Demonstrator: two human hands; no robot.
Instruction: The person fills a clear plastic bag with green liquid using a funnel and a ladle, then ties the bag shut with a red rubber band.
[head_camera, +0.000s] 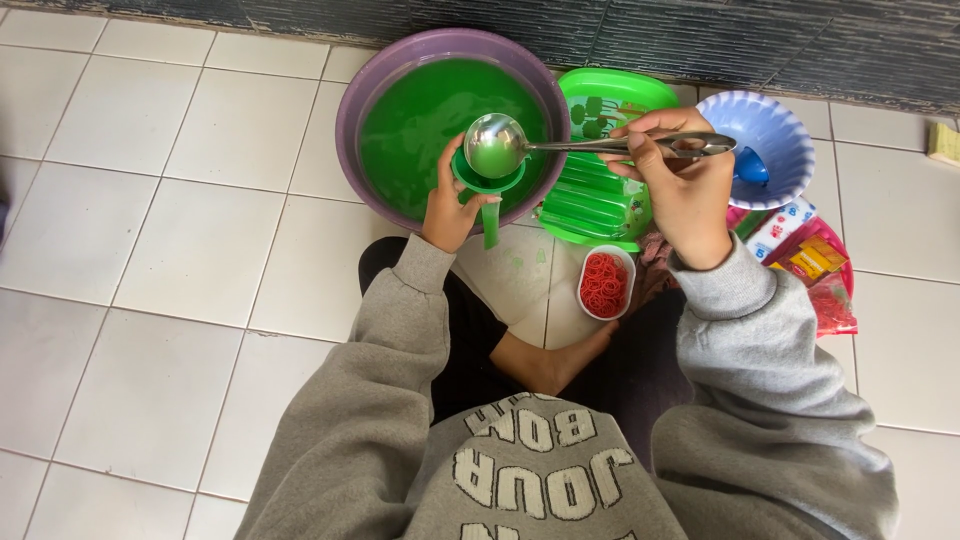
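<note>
The person sits on a white tiled floor (150, 250), and a purple basin (352, 110) filled with opaque green liquid (420, 120) stands in front of them; everything else is placed here relative to that basin.

The left hand (450, 200) is at the basin's near rim, its grip closed around a green funnel (487, 185) whose mouth sits over the liquid's near edge and whose spout points down toward the person, outside the rim. The right hand (680, 190) is to the right of the basin, its grip clenched on the flat handle of a steel ladle (495, 145). The handle runs level across the basin's right rim, and the ladle's bowl hangs just above the funnel's mouth, over the liquid.

Directly right of the basin, touching its rim, lies a green plastic lid or tray (600, 190) with ribbed moulding. Farther right stands a pale blue fluted bowl (770, 130) with a blue object inside it. Nearer the person than the green tray, a small white cup (606, 284) holds red rubber bands. Beyond the right wrist, well right of the basin, a pink container (825, 280) holds small packets. A few green spots mark the tile just below the basin's near rim.
</note>
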